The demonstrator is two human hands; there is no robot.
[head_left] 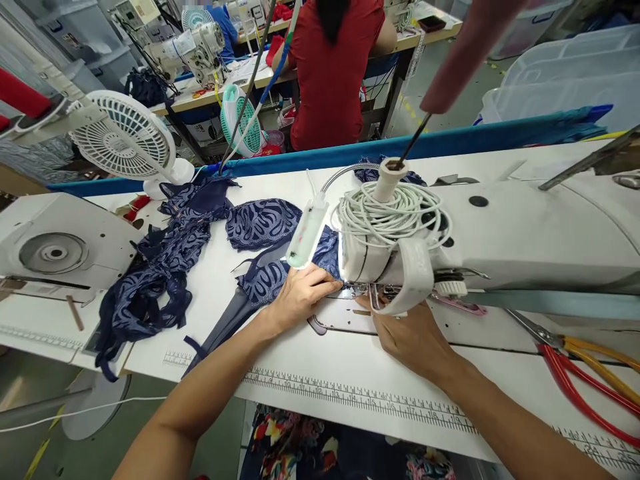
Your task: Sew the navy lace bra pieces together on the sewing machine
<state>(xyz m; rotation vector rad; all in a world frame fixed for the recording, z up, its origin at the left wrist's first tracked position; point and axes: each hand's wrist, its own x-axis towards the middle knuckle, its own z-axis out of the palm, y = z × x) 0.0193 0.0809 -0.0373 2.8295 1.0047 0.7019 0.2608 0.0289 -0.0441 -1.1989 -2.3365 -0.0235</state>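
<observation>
A white sewing machine (pixel 505 227) with a coil of pale cord (pixel 395 217) on top stands over the white table. My left hand (pixel 304 293) rests on navy patterned lace fabric (pixel 267 281) just left of the needle area, its fingers together and pressing the fabric edge. My right hand (pixel 407 330) is at the right of the presser foot, its fingertips partly hidden behind the machine's white guard (pixel 417 277); what they touch is hidden. A navy lace cup (pixel 263 223) lies behind my left hand.
More navy lace pieces (pixel 173 260) lie left. Red-handled scissors (pixel 565 373) and orange-handled ones (pixel 600 353) lie right. A white fan (pixel 125 133) stands at the back left. A lamp (pixel 307 233) hangs above my left hand. A person in red (pixel 327 73) sits beyond.
</observation>
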